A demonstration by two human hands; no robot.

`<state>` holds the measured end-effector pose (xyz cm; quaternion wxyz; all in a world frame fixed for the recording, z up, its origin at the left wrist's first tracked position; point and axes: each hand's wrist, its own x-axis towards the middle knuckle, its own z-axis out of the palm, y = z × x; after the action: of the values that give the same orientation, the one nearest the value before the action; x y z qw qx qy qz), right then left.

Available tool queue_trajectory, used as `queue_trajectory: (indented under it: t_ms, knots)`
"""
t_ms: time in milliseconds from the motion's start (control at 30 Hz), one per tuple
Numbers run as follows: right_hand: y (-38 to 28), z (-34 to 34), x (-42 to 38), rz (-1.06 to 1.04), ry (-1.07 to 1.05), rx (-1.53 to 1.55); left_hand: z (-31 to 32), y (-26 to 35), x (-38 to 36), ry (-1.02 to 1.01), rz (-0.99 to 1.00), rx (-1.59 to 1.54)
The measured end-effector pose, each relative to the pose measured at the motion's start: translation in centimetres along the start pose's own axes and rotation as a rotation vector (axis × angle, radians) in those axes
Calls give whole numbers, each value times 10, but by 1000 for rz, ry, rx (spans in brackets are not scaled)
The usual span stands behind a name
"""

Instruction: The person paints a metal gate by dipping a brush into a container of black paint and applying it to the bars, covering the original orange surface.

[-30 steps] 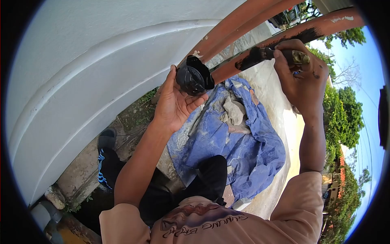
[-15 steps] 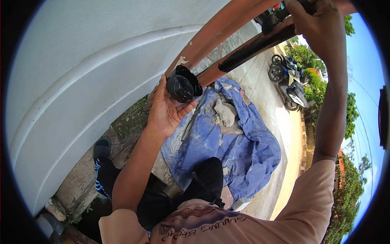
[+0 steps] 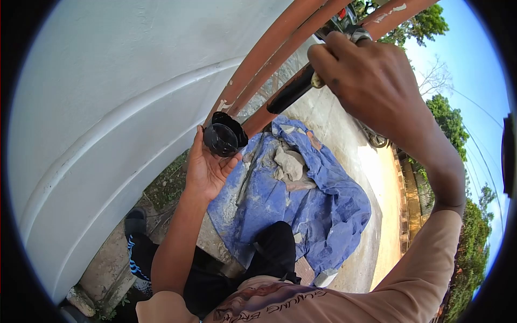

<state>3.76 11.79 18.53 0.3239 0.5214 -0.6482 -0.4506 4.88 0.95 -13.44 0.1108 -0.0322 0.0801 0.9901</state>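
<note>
My left hand [image 3: 207, 175] is closed around the lower side of a small black plastic cup [image 3: 222, 137], tilted so that its dark, paint-smeared inside shows. Higher up, my right hand [image 3: 366, 81] grips a paintbrush; its metal band [image 3: 360, 34] shows above the knuckles and a pale handle end sticks out below. Its bristles are mostly hidden. Beside that hand runs a reddish-brown pipe [image 3: 258, 121], with a stretch of wet-looking black paint [image 3: 291, 90] on it. The cup sits just left of this pipe's lower part.
Two more reddish-brown pipes [image 3: 258, 51] run along the white wall [image 3: 118, 70] at left. A crumpled blue tarp [image 3: 334, 204] with grey rubble [image 3: 291, 164] lies on the ground below. A motorbike is partly hidden behind my right arm.
My right hand has come down and left along the pipe, nearer to me, with the paintbrush. My left hand and the cup sit slightly lower and further left in view.
</note>
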Motion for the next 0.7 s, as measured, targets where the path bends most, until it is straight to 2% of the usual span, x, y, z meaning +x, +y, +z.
queue_trajectory:
  t_ms: [33,67,167,267,300,333,367,433,533,600,700]
  knots:
    - [-13,6,-5,-45,-81,45,0,0,-3,-2,-4,0]
    - [-32,15,-12,-107,-58,181,6,3,-4,-20,-5,13]
    - [-26,-3,-15,33,-36,490,4,4,-5,2,0,-5]
    - [14,-4,-27,243,111,881,3,8,-6,-2,-14,-40]
    - [31,-1,-38,342,117,854,2,9,-6,-7,-27,-55]
    - [47,-6,-46,536,52,871,2,9,-6,-16,-22,-56]
    - [61,-10,-54,667,161,1011,1,10,-5,-27,-17,-56]
    - [74,-26,-66,765,257,818,0,9,-5,-32,-14,-52]
    - [63,-24,-83,483,563,402,0,7,-6,-17,-25,-40]
    - [37,-5,-95,420,559,148,2,8,-9,-12,-28,-36]
    - [-6,27,-115,426,297,185,0,5,-9,-7,-21,-20]
